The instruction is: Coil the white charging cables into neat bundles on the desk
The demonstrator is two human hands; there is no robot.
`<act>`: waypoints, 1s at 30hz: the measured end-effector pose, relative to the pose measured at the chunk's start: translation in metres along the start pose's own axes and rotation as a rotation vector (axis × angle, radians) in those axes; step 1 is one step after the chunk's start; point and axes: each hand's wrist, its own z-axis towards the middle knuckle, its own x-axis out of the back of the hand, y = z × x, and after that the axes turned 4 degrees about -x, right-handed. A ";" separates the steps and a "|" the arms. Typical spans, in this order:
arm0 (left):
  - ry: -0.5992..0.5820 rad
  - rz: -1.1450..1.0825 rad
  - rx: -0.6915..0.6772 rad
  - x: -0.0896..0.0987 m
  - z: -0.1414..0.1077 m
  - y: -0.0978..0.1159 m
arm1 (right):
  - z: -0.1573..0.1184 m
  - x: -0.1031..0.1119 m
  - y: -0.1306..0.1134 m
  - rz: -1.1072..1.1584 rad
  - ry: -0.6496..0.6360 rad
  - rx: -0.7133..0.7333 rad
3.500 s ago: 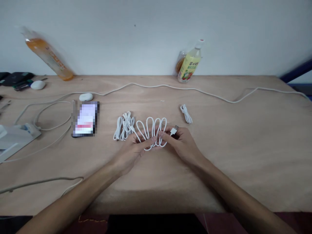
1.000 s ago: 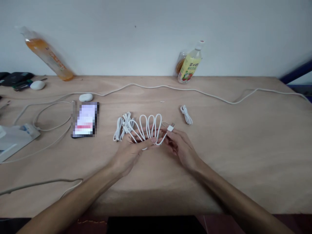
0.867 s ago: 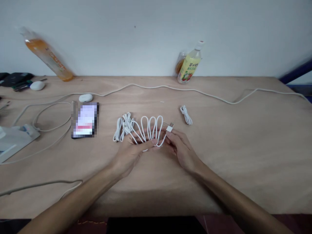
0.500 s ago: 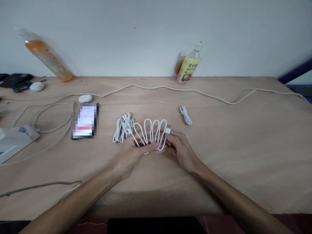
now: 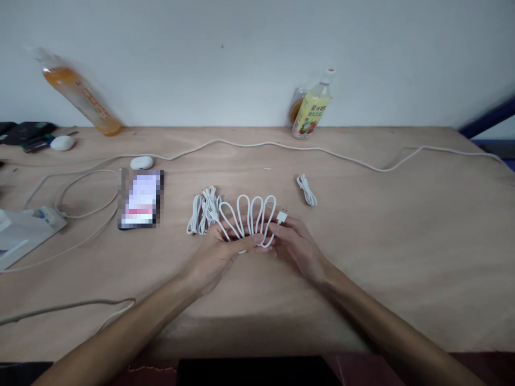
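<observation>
A white USB cable (image 5: 243, 203) is folded into several upright loops, fanned out between my hands above the table. My left hand (image 5: 219, 254) is closed on the lower bends, its thumb pressed across them. On the other side, my right hand (image 5: 300, 244) pinches the cable's right end, thumb just below the USB plug (image 5: 282, 216). Behind my left fingers lie bundled white cables (image 5: 196, 215), partly overlapped by the held loops. Farther back on the right, another small bundled white cable (image 5: 307, 190) rests alone. My lower fingers are partly hidden behind the loops.
A phone (image 5: 140, 199) and a white earbud case (image 5: 141, 163) lie to the left, near a white power strip (image 5: 32, 236). A long white cord (image 5: 245, 145) crosses the table (image 5: 402, 252). An orange drink bottle (image 5: 80, 99) and a yellow-labelled bottle (image 5: 311, 112) lean on the wall.
My right thumb has slid slightly down and left off the plug onto the cable. The USB plug now sits a little farther right and shows more. My left hand has hardly moved.
</observation>
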 end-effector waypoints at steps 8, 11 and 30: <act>-0.020 0.048 0.058 -0.001 -0.003 -0.001 | -0.002 -0.004 -0.003 0.138 -0.132 -0.005; -0.076 0.063 0.093 -0.001 -0.003 -0.002 | -0.005 -0.005 -0.003 0.182 -0.150 -0.116; -0.396 0.096 0.270 0.001 -0.008 -0.010 | -0.011 -0.009 -0.013 0.206 -0.430 -0.344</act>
